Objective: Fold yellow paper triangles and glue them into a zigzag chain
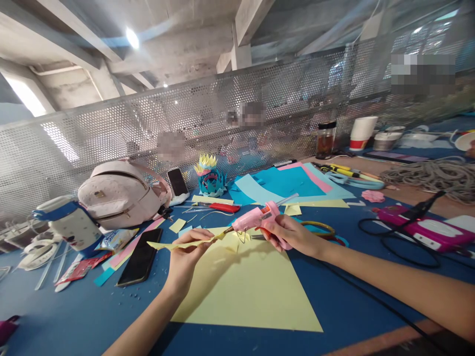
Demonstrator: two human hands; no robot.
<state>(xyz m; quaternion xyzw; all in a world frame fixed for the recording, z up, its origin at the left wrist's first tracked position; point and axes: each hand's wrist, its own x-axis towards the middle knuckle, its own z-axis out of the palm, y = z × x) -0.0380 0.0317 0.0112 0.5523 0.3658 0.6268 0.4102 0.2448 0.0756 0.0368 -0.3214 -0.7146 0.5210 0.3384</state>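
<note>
My right hand (284,231) is wrapped round the handle of a pink hot glue gun (256,216), a clear glue stick (288,199) jutting from its back. The nozzle points left and meets the right end of a yellow paper strip (185,244). That strip is pinched in my left hand (191,249), held above the table. Under both hands lies a large pale yellow sheet (241,291). Small yellow paper pieces (237,243) rest near its far edge, partly hidden by the glue gun.
A black phone (141,259) lies to the left, before a pink backpack (117,195). Beyond the hands are a red utility knife (224,207), a blue-and-yellow paper crown shape (211,178) and blue sheets (278,183). At right sit a magenta power strip (419,227) and grey rope (438,178).
</note>
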